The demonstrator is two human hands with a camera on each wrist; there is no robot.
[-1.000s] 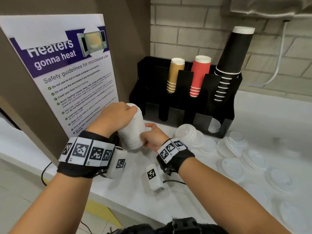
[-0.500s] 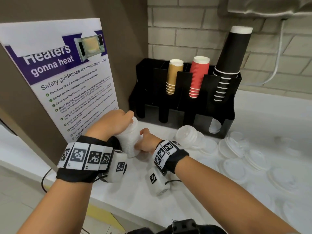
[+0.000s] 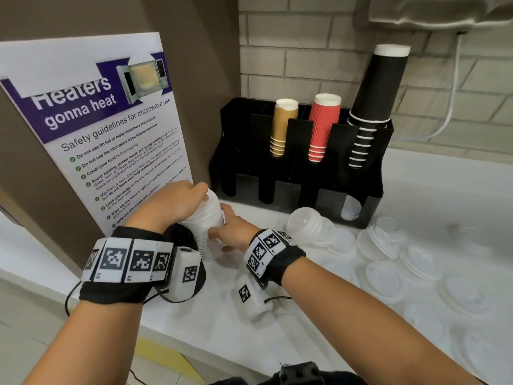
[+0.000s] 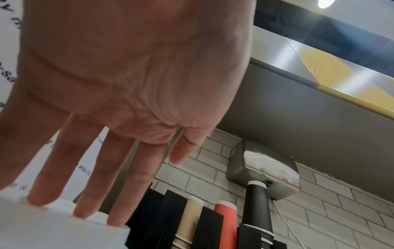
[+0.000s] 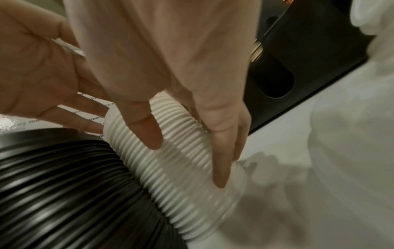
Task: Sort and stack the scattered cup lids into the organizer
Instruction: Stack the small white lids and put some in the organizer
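A tall stack of white ribbed lids (image 3: pixel 206 226) stands tilted on the white counter, just left of the black organizer (image 3: pixel 299 184). My left hand (image 3: pixel 180 201) lies on its top, with straight fingers (image 4: pixel 89 193) pressing on the top lid (image 4: pixel 53 227). At the stack's right side, my right hand (image 3: pixel 231 232) grips it between thumb and fingers (image 5: pixel 221 160). A black lid stack (image 5: pixel 64 185) lies against the white one (image 5: pixel 170 160), half hidden behind my left wrist in the head view. Loose white lids (image 3: pixel 380 243) lie scattered to the right.
The organizer holds brown (image 3: pixel 283 129), red (image 3: pixel 323 126) and black (image 3: pixel 377 101) cup stacks; its right front slot shows a white lid (image 3: pixel 350 209). A short lid stack (image 3: pixel 305 225) lies before it. A poster (image 3: pixel 111 134) stands on the left. The counter edge (image 3: pixel 166 337) is near.
The white stack, with both hands on it, has come down a little and to the left, toward the counter. My left hand has stayed on its top.
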